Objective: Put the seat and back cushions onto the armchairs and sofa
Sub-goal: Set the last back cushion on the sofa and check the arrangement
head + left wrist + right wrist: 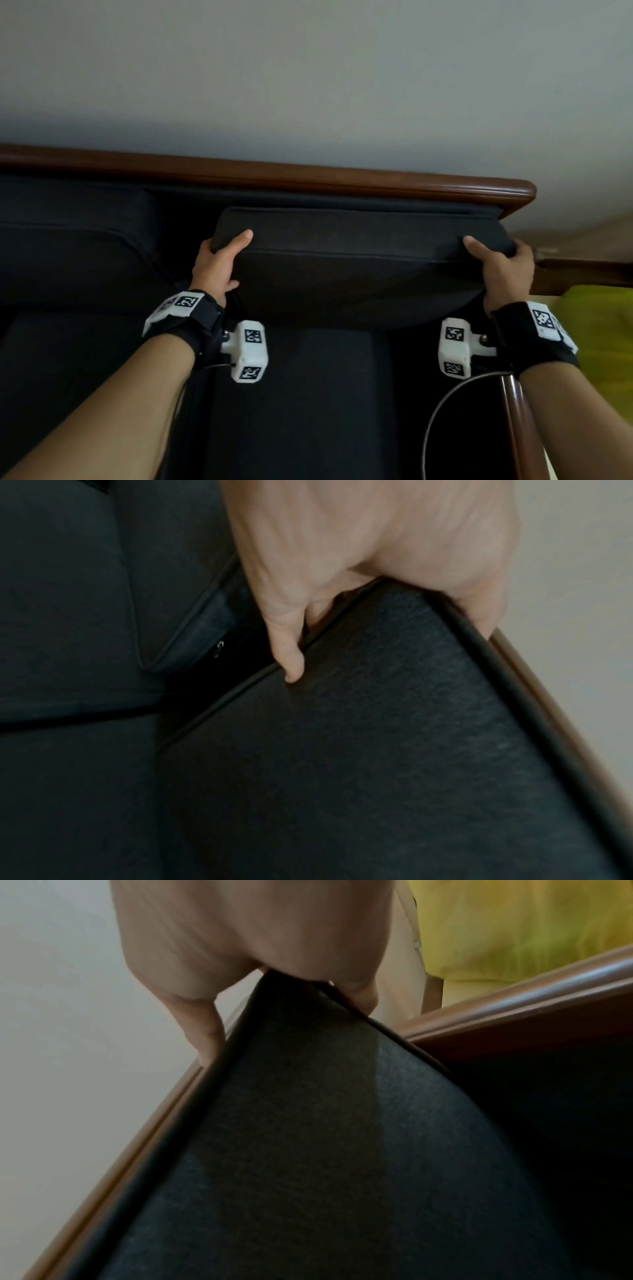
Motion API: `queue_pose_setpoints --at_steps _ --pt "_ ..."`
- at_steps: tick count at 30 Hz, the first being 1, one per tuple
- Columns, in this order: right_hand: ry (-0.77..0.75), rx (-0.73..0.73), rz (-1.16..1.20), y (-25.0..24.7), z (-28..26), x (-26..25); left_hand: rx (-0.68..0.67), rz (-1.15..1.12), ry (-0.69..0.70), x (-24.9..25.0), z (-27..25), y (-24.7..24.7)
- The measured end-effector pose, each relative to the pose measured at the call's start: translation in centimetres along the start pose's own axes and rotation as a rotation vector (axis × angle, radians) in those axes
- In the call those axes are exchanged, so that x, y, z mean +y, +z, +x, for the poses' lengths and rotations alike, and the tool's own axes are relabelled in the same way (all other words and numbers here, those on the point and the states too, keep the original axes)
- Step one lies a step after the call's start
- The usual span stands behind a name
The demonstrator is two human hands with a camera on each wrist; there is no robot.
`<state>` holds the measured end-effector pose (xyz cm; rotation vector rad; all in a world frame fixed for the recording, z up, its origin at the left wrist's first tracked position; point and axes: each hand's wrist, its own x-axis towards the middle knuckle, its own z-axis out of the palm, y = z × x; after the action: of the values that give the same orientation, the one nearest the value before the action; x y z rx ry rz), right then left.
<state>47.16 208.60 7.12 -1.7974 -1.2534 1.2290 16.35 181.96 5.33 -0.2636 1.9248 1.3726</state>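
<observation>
A dark back cushion point(359, 270) stands tilted against the sofa's backrest at its right end, below the wooden top rail point(274, 174). My left hand point(219, 263) grips its upper left corner, thumb on the front face. My right hand point(503, 267) grips the upper right corner the same way. In the left wrist view my left hand point(342, 569) curls over the back cushion point(377, 737). In the right wrist view my right hand point(260, 950) pinches the corner of the back cushion point(325, 1150). A dark seat cushion point(301, 404) lies below.
Another dark back cushion point(68, 246) stands in place to the left. A wooden armrest point(517, 428) runs along the sofa's right side, with a thin cable point(442, 407) looping beside it. A yellow-green fabric point(603, 329) lies right of the sofa. A pale wall point(308, 75) rises behind.
</observation>
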Motion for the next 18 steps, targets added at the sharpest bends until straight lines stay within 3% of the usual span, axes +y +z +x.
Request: queue_pose_setpoints --at_steps 4,7,11,18 --pt "0.003 -0.014 0.098 -1.3 1.0 1.0 -0.027 0.001 0.031 -0.9 -0.6 0.7" --pt "-0.03 0.013 -0.05 -1.0 0.4 2.0 -0.059 0.028 0.025 -0.5 0.3 -0.1" --pt "-0.069 0.09 -0.072 -0.1 -0.7 1.9 -0.086 0.112 0.021 0.7 0.3 -0.4" --pt "0.04 -0.145 0.028 -2.0 -0.8 0.6 0.029 0.106 0.021 0.0 -2.9 0.3"
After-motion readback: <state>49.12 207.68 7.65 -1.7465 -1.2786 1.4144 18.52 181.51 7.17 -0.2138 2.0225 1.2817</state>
